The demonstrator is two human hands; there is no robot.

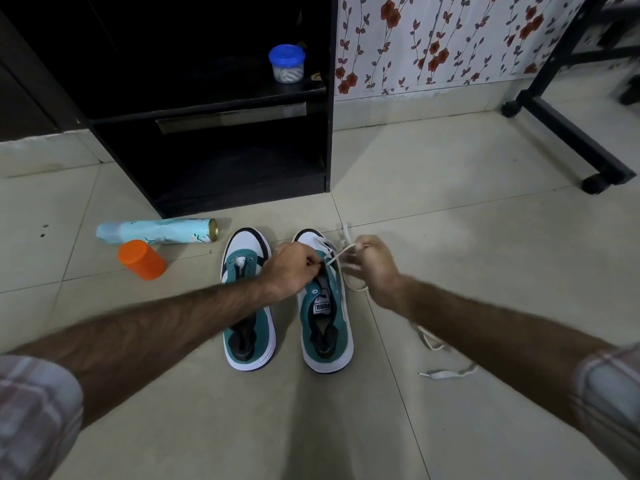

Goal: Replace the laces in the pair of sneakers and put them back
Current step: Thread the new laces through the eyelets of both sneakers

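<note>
Sneakers stand side by side on the tiled floor (450, 202), toes pointing away from the person; the right sneaker (325, 327) carries a white shoelace (337, 256) through its front eyelets, while the left sneaker (247, 306) shows bare eyelets, its middle hidden under the left forearm. The left hand (294, 268) hovers over the right sneaker's tongue, fingertips curled and pinching the lace close to an eyelet; the exact eyelet is covered by the fingers. The right hand (375, 268) sits just beside the shoe's outer edge, fingers curled round the other run of the lace, which loops down to the floor beside the sole; motion blur makes the fingers hard to separate. A second white lace (446, 373) lies loose on the tiles to the right of the shoes, partly hidden behind the right forearm. To the left of the sneakers a pale blue spray can (156, 232) lies on its side, and an orange-lidded jar (142, 259) lies tipped, touching or nearly touching it. Behind stands a black open cabinet (242, 174), its interior too dark to read; a blue-lidded clear container (286, 64) stands on its shelf. Floral wallpaper (433, 39) covers the wall at right; a black wheeled frame (571, 133) is cut off at the edge.
</note>
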